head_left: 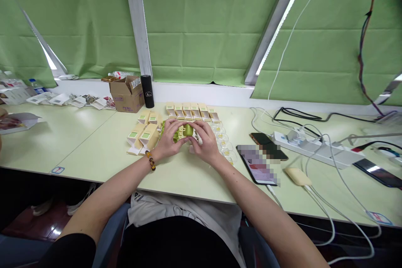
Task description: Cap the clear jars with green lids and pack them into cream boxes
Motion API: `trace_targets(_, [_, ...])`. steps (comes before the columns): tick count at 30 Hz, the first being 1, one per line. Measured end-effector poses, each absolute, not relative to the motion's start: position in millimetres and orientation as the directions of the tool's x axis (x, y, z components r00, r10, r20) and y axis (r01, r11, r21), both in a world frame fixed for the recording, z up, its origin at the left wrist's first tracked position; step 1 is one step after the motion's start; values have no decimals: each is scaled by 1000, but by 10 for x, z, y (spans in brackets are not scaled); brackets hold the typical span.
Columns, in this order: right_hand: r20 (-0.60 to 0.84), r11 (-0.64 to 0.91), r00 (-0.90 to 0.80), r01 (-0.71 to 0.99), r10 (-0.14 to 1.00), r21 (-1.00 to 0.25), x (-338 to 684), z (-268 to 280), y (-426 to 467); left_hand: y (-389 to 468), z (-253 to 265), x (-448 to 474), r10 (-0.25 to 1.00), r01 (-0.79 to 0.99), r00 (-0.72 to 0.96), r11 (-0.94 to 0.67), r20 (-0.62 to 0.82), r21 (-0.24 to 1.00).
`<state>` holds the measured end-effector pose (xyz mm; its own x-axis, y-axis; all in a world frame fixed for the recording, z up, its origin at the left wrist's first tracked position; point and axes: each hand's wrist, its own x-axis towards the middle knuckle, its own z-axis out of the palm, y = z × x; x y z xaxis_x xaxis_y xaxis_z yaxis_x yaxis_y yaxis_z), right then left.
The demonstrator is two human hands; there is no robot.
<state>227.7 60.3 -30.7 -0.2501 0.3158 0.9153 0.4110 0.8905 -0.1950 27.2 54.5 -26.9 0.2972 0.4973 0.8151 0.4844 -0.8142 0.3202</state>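
A small olive-green rounded piece (188, 130) is pinched between the fingertips of both my hands, just over the table. My left hand (169, 140), with a beaded bracelet at the wrist, curls in from the left side. From the right, my right hand (204, 142) closes on the same piece. Several more green pieces (176, 135) lie behind and between the hands, partly hidden by the fingers. Cream cardboard boxes (150, 136) stand to the left, with another row of boxes (191, 111) behind. Clear plastic shells with yellow centres (224, 143) sit to the right.
Two phones (259, 165) (268, 145), a cream charger block (297, 176) and a white power strip (314, 150) with cables lie to the right. A brown carton (127, 96) and black cylinder (147, 92) stand at the back. Another person's hand (11, 122) shows far left.
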Motion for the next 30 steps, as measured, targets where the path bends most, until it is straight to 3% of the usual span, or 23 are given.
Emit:
trace_targets(16, [930,932,-281,335,237,-136,2287,-292,605,601,-290,256,636,321,172,-758,752,567])
trace_targets(22, [941,905,-262,416,212,-88,2387,-201,652,704,-314,219,711,152,86,-702,698,696])
trace_targets(24, [917,855,-282,506,283,-108,2445,-135,662,722,-300,211,749,44,73,-663,659,748])
trace_targets(26, [837,768,-343,625,427,-136,2491,-65,640,724,-282,212,781,-67,67,-617,621,784])
trace_targets(30, [539,617,-504,786,675,-36,2489,45,502,729,-273,218,816,-218,78,-547,573,808])
